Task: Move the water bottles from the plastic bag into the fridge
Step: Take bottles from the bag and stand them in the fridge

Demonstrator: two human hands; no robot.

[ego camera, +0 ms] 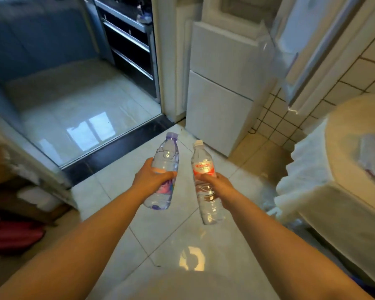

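Above the tiled floor [178,230], two water bottles are held, one per hand. Left hand [148,180] grips the purple-capped bottle [165,161]; right hand [220,188] grips the white-capped bottle [204,169]. One white fridge [221,87] stands ahead, doors closed.

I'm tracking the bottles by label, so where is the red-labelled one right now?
In the head view, the red-labelled bottle is right of centre, gripped by the right hand, beside the purple-capped bottle and short of the white fridge.

purple-cap bottle [166,161] | white-cap, red-label bottle [204,169] | both held, tilted | fridge [221,83] shut
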